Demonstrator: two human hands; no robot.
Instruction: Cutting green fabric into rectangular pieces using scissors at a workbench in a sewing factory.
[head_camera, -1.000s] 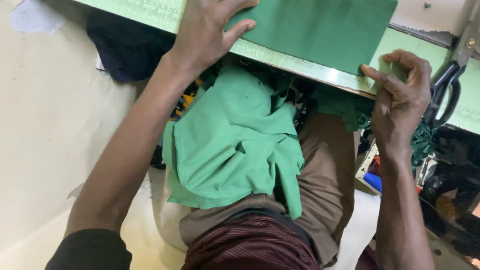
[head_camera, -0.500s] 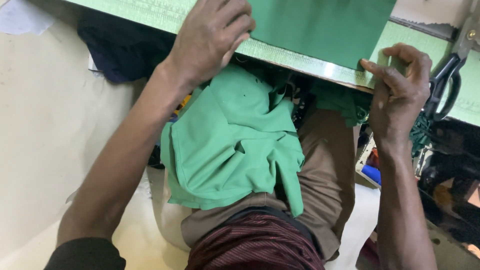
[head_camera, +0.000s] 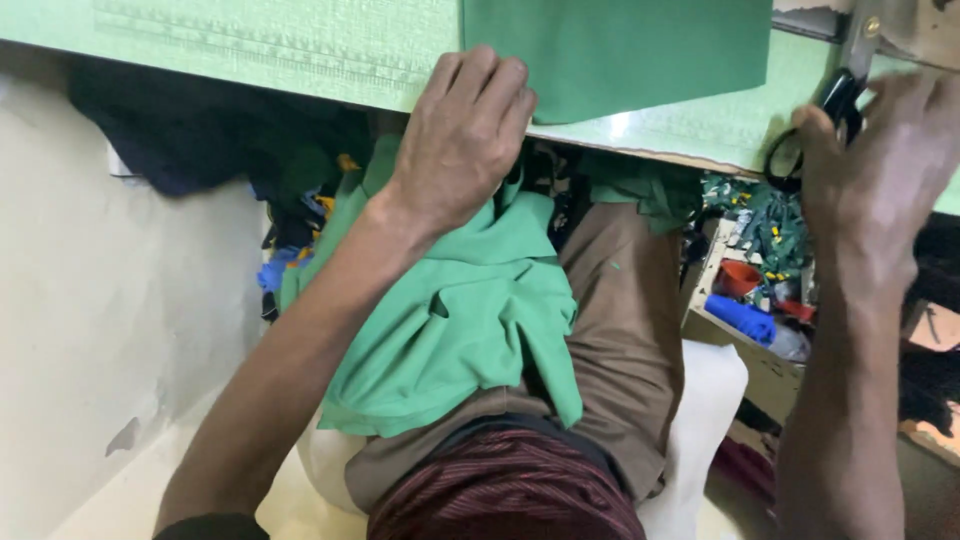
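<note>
On the pale green table top (head_camera: 300, 50) with a printed ruler strip along its near edge lies a flat, smooth sheet of darker green fabric (head_camera: 620, 50), its lower edge straight and its corner just ahead of the left fingertips. A second, crumpled piece of green cloth (head_camera: 460, 310) drapes over the person's lap, bunched in soft folds on brown trousers (head_camera: 625, 330) just under the left wrist and below the table edge.

The left hand (head_camera: 462, 140) rests palm down at the table's edge, its fingers (head_camera: 490, 85) held close together and slightly curled, the tips reaching onto the table top beside the flat sheet's corner; whether they press the sheet itself cannot be told. They grip nothing that shows.

The right hand (head_camera: 880, 165) is blurred, its fingers loosely spread and bent, hovering at the table edge with the thumb right by the black-handled scissors (head_camera: 825, 115) that lie on the table. Whether it actually touches or holds the handles cannot be told.

Below the right fingers sits a cluttered box of small coloured items (head_camera: 755, 270).
</note>
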